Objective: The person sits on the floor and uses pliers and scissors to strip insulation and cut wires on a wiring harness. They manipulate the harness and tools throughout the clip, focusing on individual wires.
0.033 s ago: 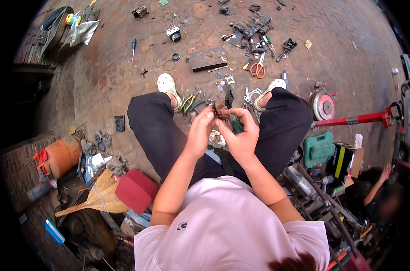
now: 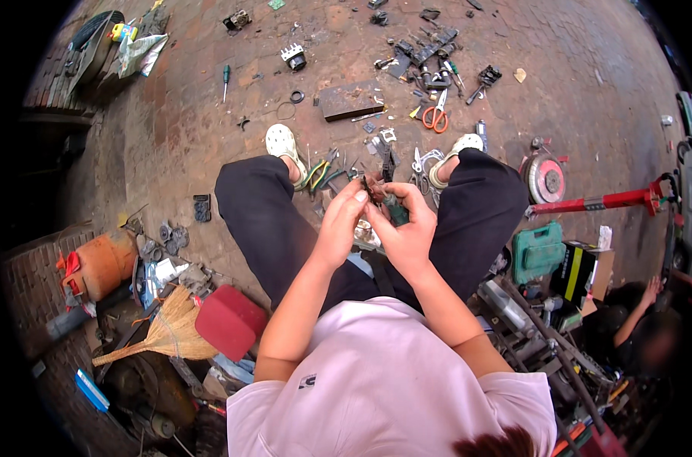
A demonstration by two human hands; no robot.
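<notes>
Between my knees, both hands meet at a small reddish-brown and dark part [image 2: 375, 189]. My left hand [image 2: 337, 230] is closed, its thumb and fingers pinching the part's left side. My right hand [image 2: 407, 238] is closed around a dark green piece [image 2: 396, 210] at the right; whether it is joined to the brown part I cannot tell. The fingers hide much of both. Just beyond the hands, pliers with yellow-green handles [image 2: 317, 177] lie by my left shoe, and small scissors [image 2: 417, 169] lie by my right shoe.
Ahead lie a flat metal block [image 2: 351, 100], orange-handled scissors [image 2: 436, 116], a screwdriver [image 2: 225, 82] and black parts [image 2: 434, 55]. A straw broom [image 2: 174, 327] and red seat [image 2: 230, 321] are at left. A red jack [image 2: 597, 202] and green case [image 2: 538, 253] sit at right, near another person's arm [image 2: 637, 316].
The reddish-brown part has turned slightly between my fingers. My hands stay in nearly the same place.
</notes>
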